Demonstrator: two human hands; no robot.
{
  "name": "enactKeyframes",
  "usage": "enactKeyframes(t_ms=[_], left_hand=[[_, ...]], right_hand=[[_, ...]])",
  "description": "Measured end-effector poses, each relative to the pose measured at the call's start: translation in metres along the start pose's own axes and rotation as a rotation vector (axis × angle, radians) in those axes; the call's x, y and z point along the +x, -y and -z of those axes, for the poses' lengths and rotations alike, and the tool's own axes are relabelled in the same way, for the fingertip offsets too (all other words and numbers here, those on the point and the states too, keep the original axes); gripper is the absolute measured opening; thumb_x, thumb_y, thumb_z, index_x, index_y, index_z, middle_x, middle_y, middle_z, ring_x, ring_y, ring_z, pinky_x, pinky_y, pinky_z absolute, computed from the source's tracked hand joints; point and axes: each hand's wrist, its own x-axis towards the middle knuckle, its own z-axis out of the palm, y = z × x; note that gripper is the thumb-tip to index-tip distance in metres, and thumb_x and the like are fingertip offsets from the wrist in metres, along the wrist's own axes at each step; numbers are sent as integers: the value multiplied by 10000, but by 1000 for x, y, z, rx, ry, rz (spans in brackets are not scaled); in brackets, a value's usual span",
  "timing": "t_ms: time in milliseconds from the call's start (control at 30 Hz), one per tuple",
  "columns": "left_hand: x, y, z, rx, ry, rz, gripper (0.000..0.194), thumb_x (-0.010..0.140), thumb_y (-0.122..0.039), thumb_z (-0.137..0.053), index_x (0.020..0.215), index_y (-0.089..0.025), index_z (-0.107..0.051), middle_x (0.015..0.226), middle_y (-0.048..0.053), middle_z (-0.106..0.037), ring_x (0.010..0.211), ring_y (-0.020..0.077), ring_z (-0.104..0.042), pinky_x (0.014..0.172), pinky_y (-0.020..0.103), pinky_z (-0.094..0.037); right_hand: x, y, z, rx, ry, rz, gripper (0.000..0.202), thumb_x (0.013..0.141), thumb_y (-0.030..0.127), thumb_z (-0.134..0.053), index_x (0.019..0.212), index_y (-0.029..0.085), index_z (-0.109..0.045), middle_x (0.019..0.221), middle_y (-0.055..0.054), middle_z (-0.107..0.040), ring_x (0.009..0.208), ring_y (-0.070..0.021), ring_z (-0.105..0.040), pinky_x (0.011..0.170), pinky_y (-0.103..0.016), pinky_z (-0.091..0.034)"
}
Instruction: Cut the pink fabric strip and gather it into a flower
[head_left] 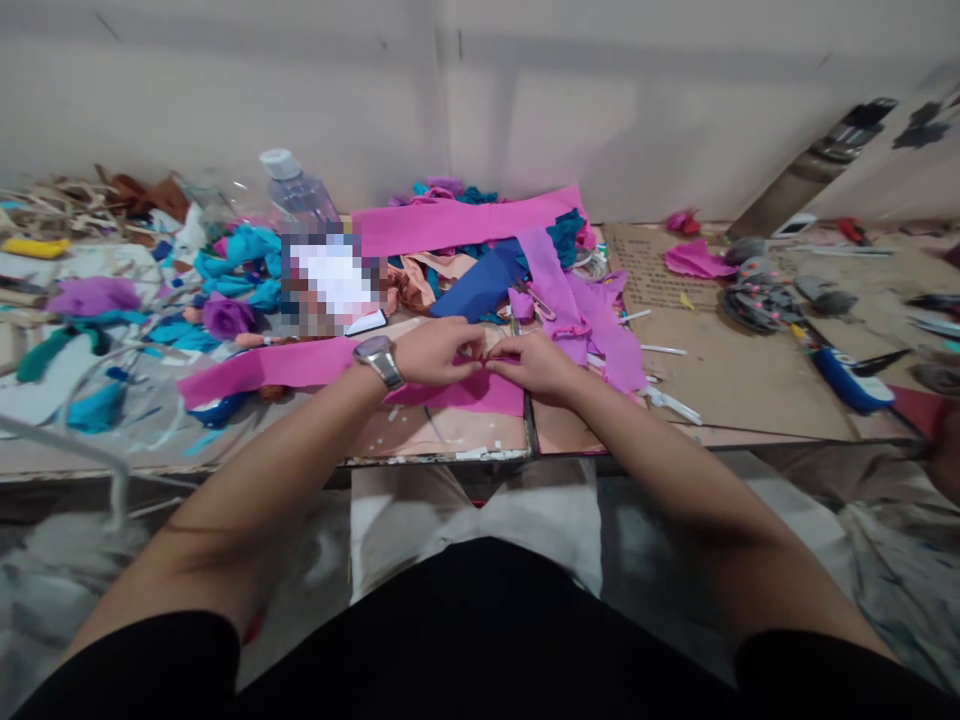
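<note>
A long pink crepe paper strip (pixel 270 368) runs along the front of the table and passes under both hands. My left hand (pixel 439 352), with a watch on its wrist, is closed with its fingertips pinching the strip's upper edge. Close beside it, my right hand (pixel 534 364) pinches the same edge; the two sets of fingertips almost meet. The exact fold between them is hidden by the fingers. Just right of my right hand lie crumpled purple crepe paper pieces (pixel 611 330). Behind the hands is a dark blue strip (pixel 480 282).
Another pink strip (pixel 465 225) lies across a heap of coloured scraps at the back. A clear bottle (pixel 300 195) stands behind a blurred-out patch. Blue and purple pieces (pixel 247 260) fill the left side. At right are cardboard (pixel 720 350), a blue-handled tool (pixel 851 380) and a leaning flask (pixel 810 170).
</note>
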Motion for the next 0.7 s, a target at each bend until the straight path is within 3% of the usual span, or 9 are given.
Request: enactKeyframes(t_ms=[133, 267, 367, 467, 567, 700], left_hand=[[4, 8, -1, -132, 41, 4, 161, 824, -295, -610, 932, -175, -622, 851, 29, -686, 724, 156, -575, 695, 270, -387], [2, 24, 7, -203, 123, 29, 237, 755, -229, -588, 979, -164, -630, 840, 13, -688, 705, 136, -576, 676, 242, -404], [-4, 38, 3, -285, 85, 53, 353, 758, -226, -580, 1099, -158, -640, 872, 14, -716, 720, 145, -612, 678, 239, -441], [-8, 45, -10, -302, 29, 43, 420, 769, -199, -569, 1175, -172, -674, 880, 1, -726, 748, 154, -642, 710, 248, -466], [-10, 44, -21, -286, -47, 16, 366, 810, -225, -598, 1147, -176, -733, 850, 0, -739, 726, 155, -643, 715, 261, -465], [-9, 39, -28, -296, -126, 38, 269, 909, -327, -630, 1078, -175, -775, 882, 23, -783, 747, 160, -680, 746, 273, -479]], right_hand=[[0, 2, 1, 1, -1, -9, 304, 979, 395, -654, 1051, 162, -836, 971, -68, -828, 857, -203, -698, 801, -293, -449], [0, 4, 5, -18, 5, -2, 437, 1051, 491, -556, 960, 151, -814, 812, -47, -772, 744, -176, -650, 725, -288, -402], [1, 2, 6, -81, 9, 39, 521, 1095, 494, -468, 873, 145, -784, 797, -63, -757, 740, -185, -645, 723, -303, -395], [4, -4, 3, -109, -18, 61, 480, 1107, 471, -459, 1072, 147, -811, 1035, -111, -815, 934, -231, -711, 849, -322, -449], [6, -10, 1, -88, -74, 29, 446, 1107, 450, -467, 1242, 171, -787, 1226, -122, -805, 1102, -263, -720, 961, -346, -474], [6, -13, 2, -75, -145, -17, 427, 1098, 444, -471, 1104, 163, -793, 1159, -132, -803, 1051, -268, -713, 934, -358, -484]])
